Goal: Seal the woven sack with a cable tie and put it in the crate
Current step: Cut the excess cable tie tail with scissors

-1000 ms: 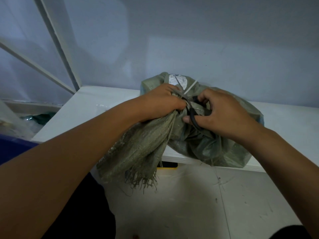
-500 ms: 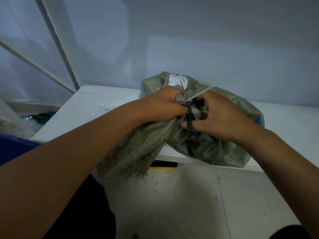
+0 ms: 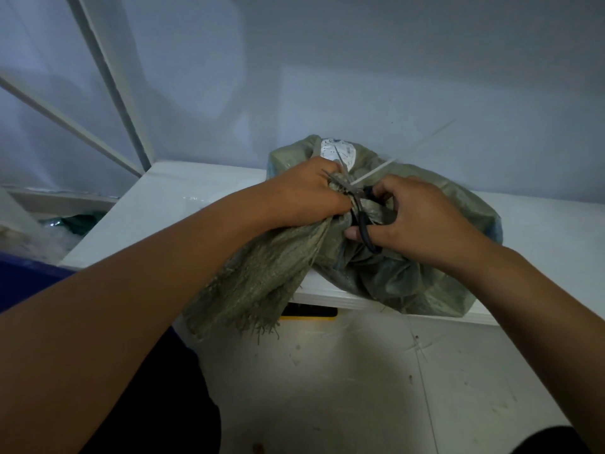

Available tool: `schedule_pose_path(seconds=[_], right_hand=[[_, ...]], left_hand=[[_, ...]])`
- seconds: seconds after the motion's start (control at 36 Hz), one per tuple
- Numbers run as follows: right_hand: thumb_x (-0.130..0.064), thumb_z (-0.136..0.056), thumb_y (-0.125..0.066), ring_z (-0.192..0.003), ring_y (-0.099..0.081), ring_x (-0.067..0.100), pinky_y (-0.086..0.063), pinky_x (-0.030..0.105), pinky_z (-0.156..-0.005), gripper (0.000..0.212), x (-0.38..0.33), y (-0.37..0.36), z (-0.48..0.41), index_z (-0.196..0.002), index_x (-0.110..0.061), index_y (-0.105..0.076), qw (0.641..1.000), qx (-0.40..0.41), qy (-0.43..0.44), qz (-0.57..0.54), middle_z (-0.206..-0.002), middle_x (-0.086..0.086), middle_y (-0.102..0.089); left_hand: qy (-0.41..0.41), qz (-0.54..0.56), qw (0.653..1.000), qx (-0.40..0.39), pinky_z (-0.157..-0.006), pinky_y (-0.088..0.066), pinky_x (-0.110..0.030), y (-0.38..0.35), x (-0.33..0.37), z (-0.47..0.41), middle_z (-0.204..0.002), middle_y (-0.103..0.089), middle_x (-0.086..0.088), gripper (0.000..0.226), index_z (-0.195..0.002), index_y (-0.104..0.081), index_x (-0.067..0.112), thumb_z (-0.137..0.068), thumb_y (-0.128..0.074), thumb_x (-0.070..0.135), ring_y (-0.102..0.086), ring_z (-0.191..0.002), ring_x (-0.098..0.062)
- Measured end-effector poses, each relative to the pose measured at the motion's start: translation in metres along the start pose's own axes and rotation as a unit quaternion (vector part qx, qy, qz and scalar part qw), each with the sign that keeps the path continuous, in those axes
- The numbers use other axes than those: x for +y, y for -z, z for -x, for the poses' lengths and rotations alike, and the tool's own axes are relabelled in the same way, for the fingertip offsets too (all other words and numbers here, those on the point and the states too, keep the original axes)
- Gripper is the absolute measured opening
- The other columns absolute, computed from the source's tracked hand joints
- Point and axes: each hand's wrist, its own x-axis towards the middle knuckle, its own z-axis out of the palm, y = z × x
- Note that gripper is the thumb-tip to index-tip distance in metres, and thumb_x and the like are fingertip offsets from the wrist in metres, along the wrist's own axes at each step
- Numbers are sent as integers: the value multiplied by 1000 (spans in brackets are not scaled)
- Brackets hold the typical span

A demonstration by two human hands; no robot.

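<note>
Woven sack neck in left grip — tied

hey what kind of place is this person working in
Probably a packing or storage workroom. A stuffed woven sack lies on a plain white bench against a bare wall, the floor below is scuffed, and a blue bin sits at the left edge.

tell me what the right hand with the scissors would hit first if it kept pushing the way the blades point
Most likely the left hand: the scissors in the right hand point up-left, blades open beside its knuckles at the cable tie. Depth is unclear.
</note>
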Motion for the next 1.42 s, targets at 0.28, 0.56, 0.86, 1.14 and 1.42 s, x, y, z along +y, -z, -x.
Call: schedule_pose_path(seconds=[0.28,0.56,0.86,1.14,1.42], right_hand=[[-63,-60,-80,-75,-48,3,-41,32,-61,61,2,0,-1,-100,-21,-61,1000,3,-5,-27,-87,-13,-53],[-56,-58,-84,-73,-60,21,-50,39,-67,53,3,3,-2,-89,-18,-63,997,22,-7,-72,-82,-1,-65],[-50,-60,-88,-65,-50,8,-41,30,-59,47,8,2,-5,-85,-21,-61,997,33,-14,-73,-77,-10,-58],[-56,-63,-84,-68,-51,10,-42,31,-60,54,-5,1,0,-94,-21,-58,997,-21,-24,-64,-80,-5,-57],[-55,-61,-85,-69,-53,14,-45,34,-64,50,-2,4,-3,-86,-20,-59,996,2,-33,-78,-77,-5,-59]], left_hand=[[2,-8,1000,-3,-55,-41,-19,1,1,0,-63,-56,3,18,-68,-60,14,-82,-64,5,-53,-58,-7],[4,8,1000,1,-65,-45,-28,5,1,2,-78,-62,-15,10,-87,-64,-5,-83,-62,4,-56,-71,-17],[10,22,1000,7,-70,-46,-30,7,1,1,-83,-63,-15,21,-97,-64,-13,-83,-61,3,-57,-74,-19],[1,23,1000,1,-50,-42,-14,1,0,1,-64,-57,5,20,-70,-60,18,-83,-64,3,-52,-57,-4],[6,18,1000,-5,-74,-55,-32,9,-4,-2,-90,-72,-13,12,-84,-70,13,-75,-63,19,-67,-79,-18]])
